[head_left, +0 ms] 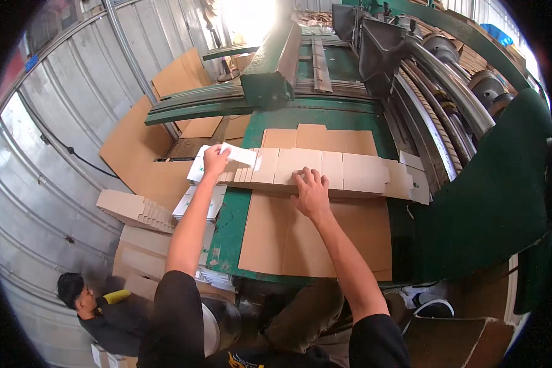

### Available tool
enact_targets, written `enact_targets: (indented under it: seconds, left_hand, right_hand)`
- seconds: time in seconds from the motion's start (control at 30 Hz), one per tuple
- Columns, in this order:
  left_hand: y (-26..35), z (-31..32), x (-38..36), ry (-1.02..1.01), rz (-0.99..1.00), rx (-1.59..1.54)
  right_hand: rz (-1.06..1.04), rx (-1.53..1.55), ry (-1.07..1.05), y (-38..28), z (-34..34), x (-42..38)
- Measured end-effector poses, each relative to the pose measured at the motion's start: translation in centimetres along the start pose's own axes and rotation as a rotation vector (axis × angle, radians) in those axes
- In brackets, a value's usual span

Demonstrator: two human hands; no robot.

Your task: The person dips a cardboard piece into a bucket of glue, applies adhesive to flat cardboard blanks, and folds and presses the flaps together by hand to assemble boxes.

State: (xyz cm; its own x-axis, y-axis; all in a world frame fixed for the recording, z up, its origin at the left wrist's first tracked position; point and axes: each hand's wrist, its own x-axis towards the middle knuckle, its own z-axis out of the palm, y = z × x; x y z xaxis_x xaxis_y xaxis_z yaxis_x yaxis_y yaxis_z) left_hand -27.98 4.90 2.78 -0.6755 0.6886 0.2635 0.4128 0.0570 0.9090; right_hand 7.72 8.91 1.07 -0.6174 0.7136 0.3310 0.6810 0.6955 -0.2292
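My left hand (215, 161) pinches the end of a small white card piece (240, 156), over the left end of a long row of stacked brown cardboard blanks (357, 170). My right hand (311, 192) rests with fingers apart on top of the row's middle, near its front edge. Beneath the row lies a larger flat cardboard sheet (267, 236), its tabs showing behind. Next to my left wrist, more white-faced cardboard pieces (195, 170) are piled at the table's left side.
The green machine table (225, 234) carries the cardboard. A green crossbeam (267, 76) stands behind it, with metal rollers (451, 80) to the right. Stacked blanks (132, 207) lie at the left. A person (107, 319) sits low at the lower left.
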Motion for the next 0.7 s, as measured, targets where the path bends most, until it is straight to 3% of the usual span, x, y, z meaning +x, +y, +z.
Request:
enact_targets:
  seconds: [0.07, 0.13, 0.27, 0.4, 0.6, 0.67, 0.7]
  left_hand:
    - [0.7, 1.6, -0.5, -0.023, 0.004, -0.086]
    - [0.4, 2.8, -0.6, 0.068, 0.168, 0.164]
    - [-1.4, 0.2, 1.3, 0.146, 0.195, 0.457]
    - [0.4, -1.9, 1.2, 0.076, 0.094, 0.26]
    - [1.9, 1.0, -1.8, -0.065, -0.003, 0.031]
    - [1.6, 0.8, -2.1, 0.042, 0.213, 0.315]
    - [-0.6, 0.3, -0.9, 0.055, 0.213, 0.304]
  right_hand:
    - [-0.003, 0.001, -0.008, 0.0, 0.1, 0.1]
    - [-0.003, -0.005, -0.015, 0.2, 0.1, 0.0]
    - [-0.004, -0.019, 0.01, 0.3, 0.7, 0.0]
    - [-0.011, -0.058, 0.03, 0.2, 0.9, 0.1]
    - [-0.011, -0.031, 0.048, 0.1, 0.9, 0.0]
    - [-0.007, -0.045, 0.049, 0.2, 0.8, -0.1]
    - [-0.008, -0.043, 0.048, 0.2, 0.9, 0.0]
